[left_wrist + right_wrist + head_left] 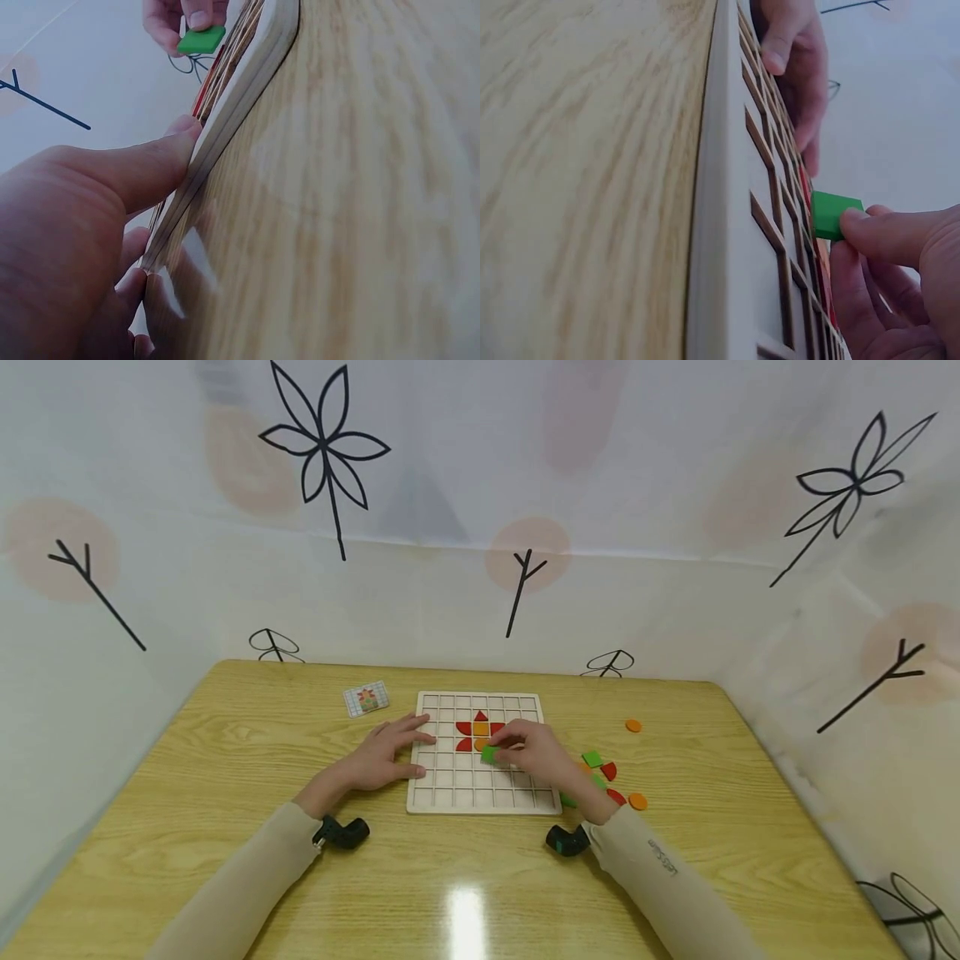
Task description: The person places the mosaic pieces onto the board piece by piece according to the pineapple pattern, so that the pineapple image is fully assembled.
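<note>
A pale wooden grid board (442, 798) lies flat on the table. On it sit several red pieces (464, 744), an orange square (480, 728) and a partly covered orange piece (480, 744). My right hand (534, 752) pinches a green square tile (835, 213) between thumb and fingers, over the board just below the orange pieces. In the right wrist view the tile is tilted, close to the grid. My left hand (384, 753) rests at the board's left edge with fingers spread, its thumb and fingertips touching the rim.
Right of the board lie loose green tiles (592, 759), red pieces (609, 771) and orange discs (637, 801), some hidden behind the right forearm. A small picture card (366, 699) lies at the board's upper left. A patterned cloth (420, 602) hangs behind the wooden table (262, 718).
</note>
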Motion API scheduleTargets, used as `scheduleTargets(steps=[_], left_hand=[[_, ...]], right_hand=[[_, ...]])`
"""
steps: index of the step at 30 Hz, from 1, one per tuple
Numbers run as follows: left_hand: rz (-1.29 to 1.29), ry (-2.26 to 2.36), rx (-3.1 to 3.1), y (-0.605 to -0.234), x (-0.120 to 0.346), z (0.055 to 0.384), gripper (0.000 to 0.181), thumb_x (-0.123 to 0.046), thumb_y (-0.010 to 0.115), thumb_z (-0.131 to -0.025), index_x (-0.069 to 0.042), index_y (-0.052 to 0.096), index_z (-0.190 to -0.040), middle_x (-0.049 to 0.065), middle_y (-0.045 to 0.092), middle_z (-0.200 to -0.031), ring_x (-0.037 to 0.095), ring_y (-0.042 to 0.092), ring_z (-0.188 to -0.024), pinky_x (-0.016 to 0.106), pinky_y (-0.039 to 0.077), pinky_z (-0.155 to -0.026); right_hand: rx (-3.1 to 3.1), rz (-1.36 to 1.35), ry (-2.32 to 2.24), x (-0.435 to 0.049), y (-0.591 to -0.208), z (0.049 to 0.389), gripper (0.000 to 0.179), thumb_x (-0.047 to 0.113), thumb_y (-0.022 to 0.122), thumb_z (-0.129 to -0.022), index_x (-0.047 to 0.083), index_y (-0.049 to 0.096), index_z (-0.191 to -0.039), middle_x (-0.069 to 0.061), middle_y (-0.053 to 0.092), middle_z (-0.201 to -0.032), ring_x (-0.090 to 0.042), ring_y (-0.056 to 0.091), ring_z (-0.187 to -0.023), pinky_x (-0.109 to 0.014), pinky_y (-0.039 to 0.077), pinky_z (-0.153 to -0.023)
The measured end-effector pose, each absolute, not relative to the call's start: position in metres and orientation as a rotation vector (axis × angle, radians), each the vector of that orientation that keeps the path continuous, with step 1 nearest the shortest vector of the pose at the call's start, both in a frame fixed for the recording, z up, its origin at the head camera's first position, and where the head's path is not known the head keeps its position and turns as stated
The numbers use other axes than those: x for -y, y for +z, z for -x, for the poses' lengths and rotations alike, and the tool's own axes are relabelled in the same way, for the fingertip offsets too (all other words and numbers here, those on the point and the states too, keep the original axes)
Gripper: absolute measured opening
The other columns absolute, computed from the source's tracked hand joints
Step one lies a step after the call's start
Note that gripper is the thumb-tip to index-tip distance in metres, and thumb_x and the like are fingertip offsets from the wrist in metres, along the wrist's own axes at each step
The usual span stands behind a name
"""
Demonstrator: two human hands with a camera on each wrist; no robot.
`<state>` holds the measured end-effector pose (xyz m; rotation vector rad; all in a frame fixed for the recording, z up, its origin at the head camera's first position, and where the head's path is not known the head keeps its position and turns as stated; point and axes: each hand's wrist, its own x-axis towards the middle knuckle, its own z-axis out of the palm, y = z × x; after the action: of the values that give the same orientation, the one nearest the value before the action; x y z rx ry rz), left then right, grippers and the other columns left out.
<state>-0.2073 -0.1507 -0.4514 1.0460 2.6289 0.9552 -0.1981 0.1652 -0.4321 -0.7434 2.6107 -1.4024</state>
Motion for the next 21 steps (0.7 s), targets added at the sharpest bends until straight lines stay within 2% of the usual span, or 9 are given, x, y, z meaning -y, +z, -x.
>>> scheduleTargets(steps=[10,21], left_hand=[[-1.042,0.964,-2.621,-0.4504,0.1512,0.2067,0.050,-0.033,0.069,-0.095,-0.013,0.057,-0.140,0.013,0.024,-0.163,0.035,0.012,-0.150,0.064,0.007,-0.114],[-1.067,0.988,-2.635,-0.4515,0.1509,0.2066,0.048,-0.031,0.069,-0.095,-0.011,0.059,-0.138,0.016,0.026,-0.161,0.039,0.015,-0.149,0.068,0.008,-0.112]], right_hand=[[-2.618,0.741,-1.328,-0.1555,-0.4347,0.2006,0.014,0.003,0.075,-0.088,0.011,0.076,-0.100,0.002,0.069,-0.097,-0.015,0.064,-0.086,-0.032,0.054,-0.076],[-2.629,0.800,-1.274,-0.1535,-0.4331,0.1999,0.015,0.002,0.074,-0.089,0.009,0.077,-0.101,-0.001,0.066,-0.098,-0.015,0.061,-0.086,-0.029,0.051,-0.074]])
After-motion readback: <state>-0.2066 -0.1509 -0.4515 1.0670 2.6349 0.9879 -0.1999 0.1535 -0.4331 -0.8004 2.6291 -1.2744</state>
